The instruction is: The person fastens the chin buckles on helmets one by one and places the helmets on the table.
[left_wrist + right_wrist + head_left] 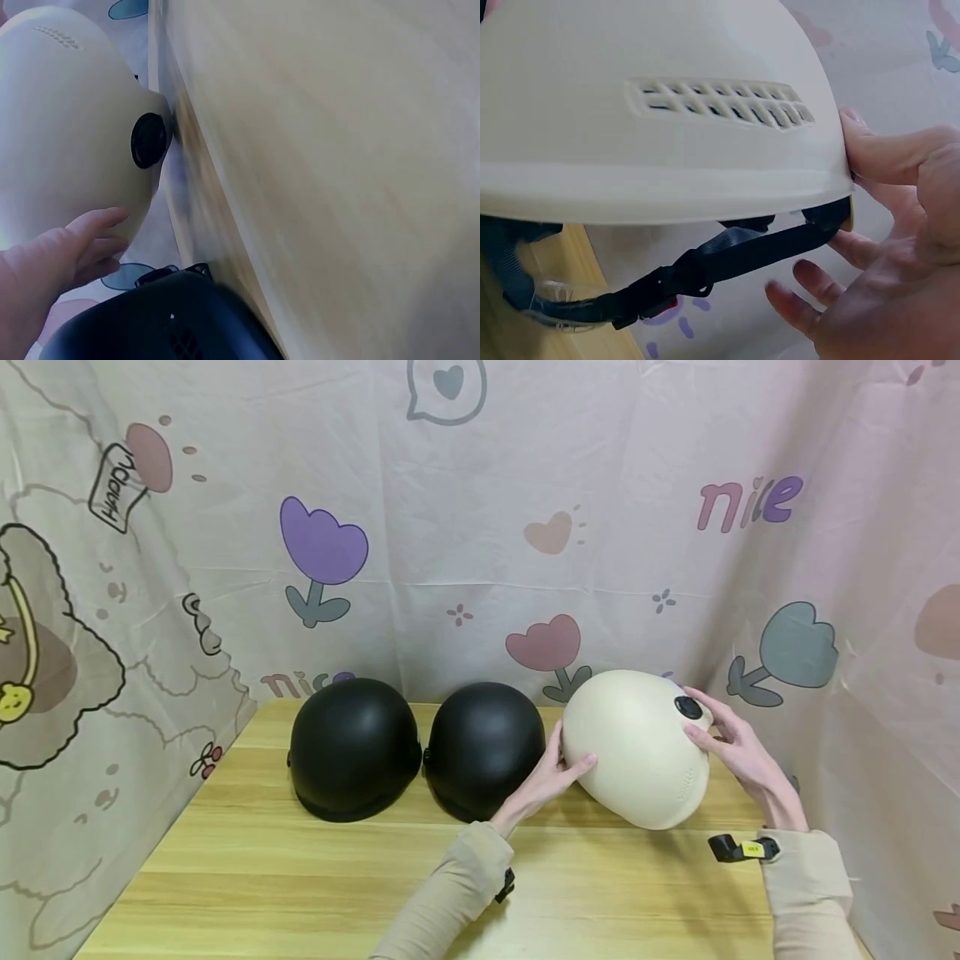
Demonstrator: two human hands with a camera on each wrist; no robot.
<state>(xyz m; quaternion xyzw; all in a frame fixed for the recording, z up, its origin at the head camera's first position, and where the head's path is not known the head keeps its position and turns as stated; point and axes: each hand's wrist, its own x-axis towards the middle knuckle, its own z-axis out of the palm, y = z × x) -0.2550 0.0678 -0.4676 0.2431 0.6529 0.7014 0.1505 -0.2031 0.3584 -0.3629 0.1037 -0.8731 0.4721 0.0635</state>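
A cream helmet (637, 760) is held tilted above the right part of the table, with a round black piece (687, 707) near its upper right rim. My left hand (542, 783) grips its left side, thumb on the shell. On the right, my right hand (738, 752) holds the rim between the thumb outside and fingers beneath. Slotted vents (720, 103) show on the shell in the right wrist view. Below its rim hangs a black chin strap (742, 259) with a buckle. A smaller black helmet (483, 743) stands just left of my left hand.
A larger black helmet (352, 747) stands at the left, close beside the smaller one. All are at the back of a wooden table (300, 885). A printed cloth (465, 510) hangs behind the table and along its sides.
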